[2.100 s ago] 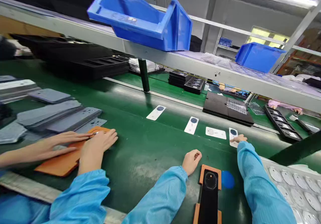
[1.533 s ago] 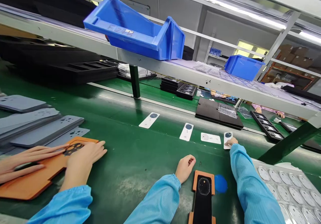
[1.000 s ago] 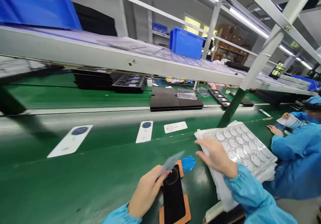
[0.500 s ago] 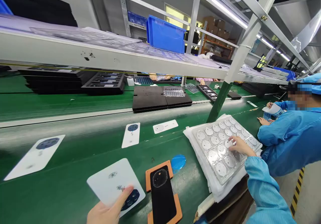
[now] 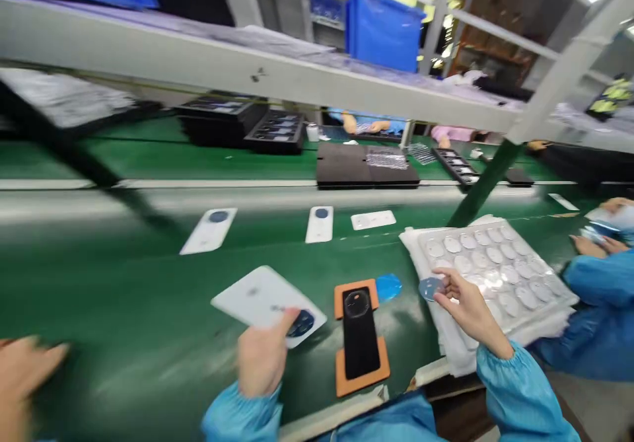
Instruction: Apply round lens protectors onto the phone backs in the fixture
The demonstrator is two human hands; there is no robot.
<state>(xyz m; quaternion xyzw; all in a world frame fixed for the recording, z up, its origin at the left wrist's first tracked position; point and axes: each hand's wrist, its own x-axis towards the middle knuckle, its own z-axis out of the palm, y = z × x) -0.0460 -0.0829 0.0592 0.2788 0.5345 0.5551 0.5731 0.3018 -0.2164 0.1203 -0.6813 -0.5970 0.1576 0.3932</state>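
White rounded-corner card (image 5: 262, 293), dark camera patch, pinched in left hand (image 5: 262, 356); right-hand fingertips (image 5: 438, 290) closed on bluish disc (image 5: 428, 289); green bench (image 5: 133, 310) around orange fixture (image 5: 364, 380).

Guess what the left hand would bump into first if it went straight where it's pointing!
Probably the middle white card of the three ahead on the green table. But the left hand, with its held card, might pass above it; depth is unclear.
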